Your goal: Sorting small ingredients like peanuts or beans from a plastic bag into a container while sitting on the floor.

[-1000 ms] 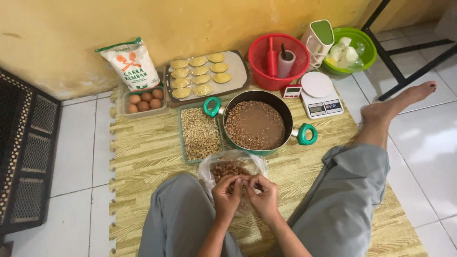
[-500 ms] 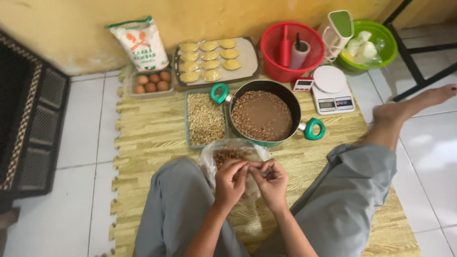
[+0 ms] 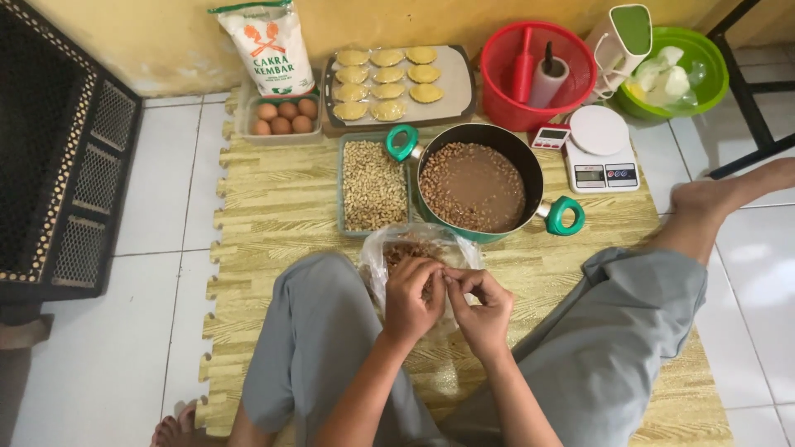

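Two hands meet at the near middle of the wood-patterned foam mat (image 3: 273, 207), between our knees in grey trousers: our left hand (image 3: 411, 300) and right hand (image 3: 483, 310) are curled with fingertips pinched together, touching each other, over something too small for us to make out. They hover just above a clear plastic bag (image 3: 389, 244) of brownish bits that lies on the mat straight ahead of us. Just beyond the bag we see a rectangular tray of pale peanuts (image 3: 373, 184) and, touching its right side, a dark pan (image 3: 474, 184) with green handles, holding a brown mix ringed by nuts. Right of the pan, at the mat's far right edge, a white kitchen scale (image 3: 599, 149) stands with a small digital device (image 3: 550, 136) beside it. Along the far edge we find a box of brown eggs (image 3: 283, 118), a board of crimped yellow pastries (image 3: 389, 79), and a red basket (image 3: 538, 62) with a red roller and a roll inside. Farthest off, against the yellow wall, stand a white flour sack (image 3: 267, 45) and a green bowl (image 3: 675, 70).
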